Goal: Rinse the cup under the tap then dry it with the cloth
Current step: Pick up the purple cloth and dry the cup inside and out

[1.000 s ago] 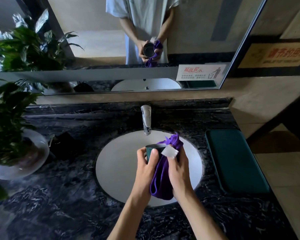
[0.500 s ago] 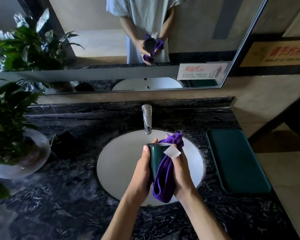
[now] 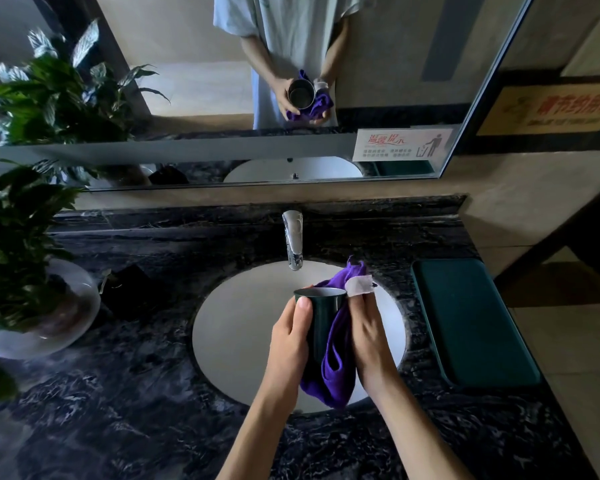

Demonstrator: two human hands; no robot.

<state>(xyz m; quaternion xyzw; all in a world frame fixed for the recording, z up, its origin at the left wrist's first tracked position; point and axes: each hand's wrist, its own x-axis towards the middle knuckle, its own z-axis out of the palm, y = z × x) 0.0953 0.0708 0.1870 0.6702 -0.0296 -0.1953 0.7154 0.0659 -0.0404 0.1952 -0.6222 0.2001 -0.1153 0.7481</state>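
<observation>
A dark green cup (image 3: 324, 317) with a metal inside is held upright over the white basin (image 3: 236, 327), just below and in front of the chrome tap (image 3: 292, 239). My left hand (image 3: 289, 344) grips the cup's left side, thumb near the rim. My right hand (image 3: 369, 337) holds a purple cloth (image 3: 336, 368) against the cup's right side. The cloth hangs below both hands, and its white label (image 3: 359, 286) sticks up by the rim. No water runs from the tap.
A dark marble counter (image 3: 125, 410) surrounds the basin. A potted plant in a glass bowl (image 3: 45, 306) stands at the left, a small black object (image 3: 132, 292) beside it. A dark green tray (image 3: 471, 320) lies at the right. A mirror (image 3: 222, 98) covers the wall behind.
The cup has come up closer to me. My left thumb now lies up along its side, and my right hand has slid the cloth lower along the cup's right side.
</observation>
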